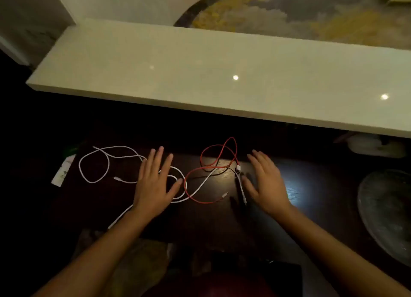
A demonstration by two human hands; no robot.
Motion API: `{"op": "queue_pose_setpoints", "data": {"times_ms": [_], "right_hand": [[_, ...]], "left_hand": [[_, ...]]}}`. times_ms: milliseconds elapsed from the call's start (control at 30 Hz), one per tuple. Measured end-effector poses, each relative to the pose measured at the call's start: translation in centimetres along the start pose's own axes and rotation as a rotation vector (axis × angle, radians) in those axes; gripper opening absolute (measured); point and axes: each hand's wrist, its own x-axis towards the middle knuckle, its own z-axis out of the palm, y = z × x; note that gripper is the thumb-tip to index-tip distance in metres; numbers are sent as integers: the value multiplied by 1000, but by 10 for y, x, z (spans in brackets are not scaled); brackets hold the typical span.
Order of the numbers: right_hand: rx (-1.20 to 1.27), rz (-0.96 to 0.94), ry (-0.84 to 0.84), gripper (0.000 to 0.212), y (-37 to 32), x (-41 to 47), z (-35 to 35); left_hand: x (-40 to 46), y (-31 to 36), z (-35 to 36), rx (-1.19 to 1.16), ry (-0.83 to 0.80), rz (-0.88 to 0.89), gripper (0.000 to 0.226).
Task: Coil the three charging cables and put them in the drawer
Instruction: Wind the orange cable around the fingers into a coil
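Since only the head view is available, all notes come from it. Left hand [153,185] lies flat, fingers straight and spread, over the crossing loops of a white cable [94,163] — it grips nothing, likely pinning the tangle or about to gather it. Right hand [265,181] is flat too, fingers spread, holding nothing, at 3 o'clock of the red cable [208,166]. That cable loops between the hands and crosses a white strand at centre. A third cable I cannot separate with certainty; white plugs [238,169] sit just beside the right hand's fingers. All lie loose on the dark tabletop [211,221] — nothing coiled yet. No drawer is identifiable. A pale ledge [200,63] runs at 12 o'clock, a glass dish [387,210] at 3.
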Motion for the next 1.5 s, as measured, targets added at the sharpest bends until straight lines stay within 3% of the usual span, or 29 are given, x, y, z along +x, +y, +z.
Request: {"op": "queue_pose_setpoints", "data": {"times_ms": [167,267,400,500,600,700,800,933,1033,1300,1400,1500], "right_hand": [[-82,-13,-200,63,-13,19,42],[-138,-63,-247,61,-23,33,60],[-195,-73,-341,60,-31,45,74],[-211,-110,-284,41,-28,48,80],[-175,-125,-240,24,-32,48,73],[-21,-162,-218,18,-44,44,51],[202,-182,-223,16,-59,42,12],[540,-53,-223,23,-75,42,-40],[704,-19,-126,22,-82,39,-83],[1129,92,29,25,-74,20,-161],[1175,185,73,27,-56,7,-158],[1090,239,68,26,-36,-9,-155]], "left_hand": [[19,1,34,84,-177,31,87],[27,4,51,88,-186,91,87],[29,12,64,75,-135,132,54],[29,15,64,67,-88,116,24],[27,14,61,21,-57,112,20],[23,9,52,-99,-58,72,43],[20,5,32,-185,-69,11,52],[24,10,-9,-352,35,21,49],[25,23,-46,-442,117,-15,49],[33,44,-101,-525,273,33,40],[40,60,-119,-921,162,-163,44],[47,81,-139,-1045,145,-163,50]]}}
